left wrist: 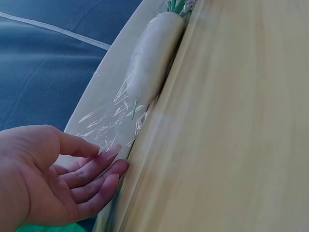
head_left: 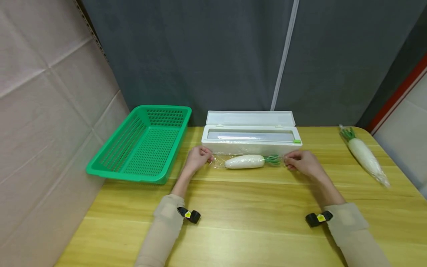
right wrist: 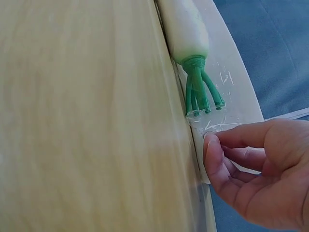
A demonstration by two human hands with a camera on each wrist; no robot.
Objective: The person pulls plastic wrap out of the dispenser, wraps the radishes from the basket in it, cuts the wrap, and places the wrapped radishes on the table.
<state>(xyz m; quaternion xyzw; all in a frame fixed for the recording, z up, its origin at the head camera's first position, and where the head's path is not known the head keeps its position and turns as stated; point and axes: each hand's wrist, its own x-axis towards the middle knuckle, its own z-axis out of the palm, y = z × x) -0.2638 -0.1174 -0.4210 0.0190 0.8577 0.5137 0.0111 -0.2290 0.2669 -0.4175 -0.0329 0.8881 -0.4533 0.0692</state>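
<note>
A white radish (head_left: pixel 245 161) with green stalks lies wrapped in clear plastic film just in front of a white cling film dispenser (head_left: pixel 251 148), whose lid stands raised. At the radish's root end, my left hand (head_left: pixel 199 158) pinches the loose film (left wrist: pixel 113 123) between thumb and fingers. My right hand (head_left: pixel 304 163) pinches the film at the stalk end; in the right wrist view the thumb and forefinger meet right beyond the cut green stalks (right wrist: pixel 198 89). The film spreads crinkled between each hand and the radish.
To the left stands a green slotted basket (head_left: pixel 160 177) with nothing in it. Another wrapped radish (head_left: pixel 365 155) lies at the table's right edge. A grey curtain (head_left: pixel 200 55) hangs behind the wooden table (head_left: pixel 247 222), and a pale wall (head_left: pixel 43 129) rises at the left.
</note>
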